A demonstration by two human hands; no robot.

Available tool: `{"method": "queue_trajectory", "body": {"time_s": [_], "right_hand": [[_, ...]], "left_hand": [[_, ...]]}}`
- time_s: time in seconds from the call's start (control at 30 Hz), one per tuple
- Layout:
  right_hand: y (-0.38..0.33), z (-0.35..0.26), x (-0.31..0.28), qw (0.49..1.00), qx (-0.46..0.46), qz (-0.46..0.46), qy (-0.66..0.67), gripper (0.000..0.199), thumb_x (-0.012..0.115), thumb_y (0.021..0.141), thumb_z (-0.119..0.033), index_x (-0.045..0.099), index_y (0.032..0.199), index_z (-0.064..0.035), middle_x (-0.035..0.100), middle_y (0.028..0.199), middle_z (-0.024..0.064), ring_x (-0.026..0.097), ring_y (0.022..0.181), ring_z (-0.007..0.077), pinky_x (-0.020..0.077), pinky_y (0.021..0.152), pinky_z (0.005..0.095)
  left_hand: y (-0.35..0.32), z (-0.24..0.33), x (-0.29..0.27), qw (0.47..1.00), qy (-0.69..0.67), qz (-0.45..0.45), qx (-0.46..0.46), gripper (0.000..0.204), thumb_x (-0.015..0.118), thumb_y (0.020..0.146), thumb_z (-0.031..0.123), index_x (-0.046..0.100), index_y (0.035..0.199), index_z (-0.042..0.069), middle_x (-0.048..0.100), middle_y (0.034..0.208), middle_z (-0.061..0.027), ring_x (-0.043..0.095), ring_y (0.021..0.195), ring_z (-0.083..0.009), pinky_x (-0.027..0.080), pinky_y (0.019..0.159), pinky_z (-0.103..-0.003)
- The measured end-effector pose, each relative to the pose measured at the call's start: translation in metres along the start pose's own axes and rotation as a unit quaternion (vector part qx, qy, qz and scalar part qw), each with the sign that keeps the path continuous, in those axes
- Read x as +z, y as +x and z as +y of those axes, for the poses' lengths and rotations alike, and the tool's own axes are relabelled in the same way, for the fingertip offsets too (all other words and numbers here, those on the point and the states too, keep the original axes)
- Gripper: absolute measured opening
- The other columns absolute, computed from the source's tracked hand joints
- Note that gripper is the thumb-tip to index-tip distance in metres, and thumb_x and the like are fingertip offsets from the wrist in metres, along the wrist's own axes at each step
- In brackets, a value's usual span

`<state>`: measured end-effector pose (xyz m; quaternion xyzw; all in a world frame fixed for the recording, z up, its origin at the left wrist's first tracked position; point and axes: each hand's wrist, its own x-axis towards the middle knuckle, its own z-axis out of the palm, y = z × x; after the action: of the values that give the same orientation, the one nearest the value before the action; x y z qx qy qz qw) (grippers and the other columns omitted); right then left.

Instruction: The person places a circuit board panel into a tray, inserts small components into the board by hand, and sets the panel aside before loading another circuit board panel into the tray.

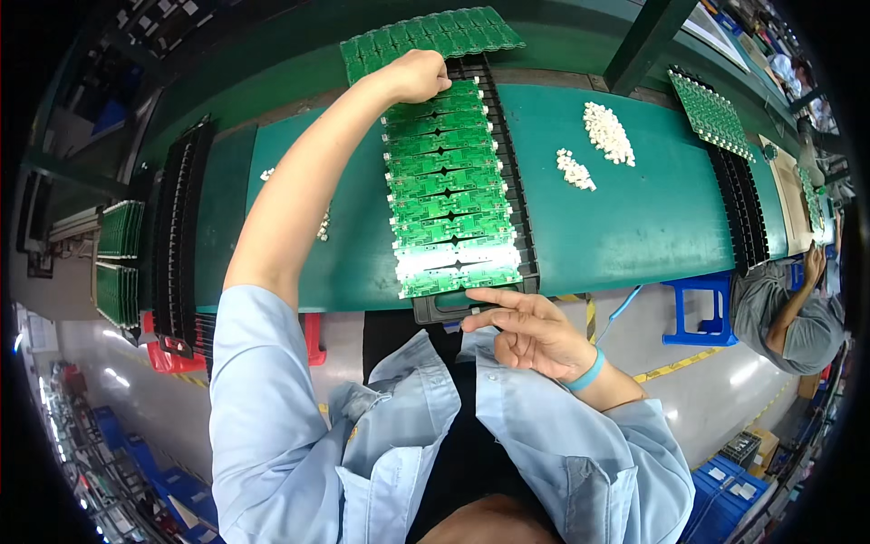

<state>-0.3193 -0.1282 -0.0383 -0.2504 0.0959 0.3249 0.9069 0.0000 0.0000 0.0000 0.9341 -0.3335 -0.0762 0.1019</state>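
green belt (634,218) mid-frame | black tray (518,227) centre, stacked green circuit boards (449,190) | left hand (419,76) upper centre, closed on top board edge | right hand (526,331) open, fingertips at tray's near end | risk: boards may slide off, tray only lightly steadied

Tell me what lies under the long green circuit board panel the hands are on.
Under the green circuit board panel a black slotted tray shows along its right edge and near end. The left hand presses the far end, the right hand the near end. The tray's middle is covered.
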Motion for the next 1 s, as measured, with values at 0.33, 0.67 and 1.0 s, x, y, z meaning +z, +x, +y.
{"method": "queue_trajectory", "body": {"time_s": [0.33,0.67,1.0], "right_hand": [[-0.001,0.000,0.001,0.999,-0.004,-0.001,0.038,0.039,0.050,0.088,-0.002,0.041,0.126,0.0027,0.056,0.110,0.0233,0.058,0.053,0.0163,0.0446,0.044,0.0188],[-0.002,0.000,0.004,0.999,-0.020,0.013,0.041,0.036,0.048,0.090,-0.004,0.043,0.125,0.0031,0.057,0.109,0.0225,0.057,0.053,0.0155,0.0433,0.043,0.0194],[-0.018,-0.033,0.031,0.974,-0.117,0.106,-0.161,0.022,0.050,0.092,-0.013,0.055,0.102,0.0053,0.063,0.092,0.0164,0.049,0.044,0.0112,0.0322,0.036,0.0169]], "left_hand": [[0.005,-0.003,-0.001,0.994,-0.103,-0.024,0.017,0.018,0.062,0.080,0.011,0.066,0.091,-0.002,0.063,0.076,-0.0064,0.055,0.064,-0.0154,0.046,0.063,-0.032],[0.008,-0.003,-0.002,0.985,-0.168,-0.032,-0.019,0.015,0.062,0.081,0.009,0.067,0.089,-0.002,0.054,0.061,-0.0038,0.043,0.049,-0.0097,0.038,0.046,-0.024],[-0.006,-0.035,-0.026,0.965,-0.251,-0.026,-0.078,0.015,0.063,0.082,0.015,0.067,0.076,0.002,0.045,0.053,0.0005,0.035,0.044,-0.0057,0.027,0.040,-0.020]]}}
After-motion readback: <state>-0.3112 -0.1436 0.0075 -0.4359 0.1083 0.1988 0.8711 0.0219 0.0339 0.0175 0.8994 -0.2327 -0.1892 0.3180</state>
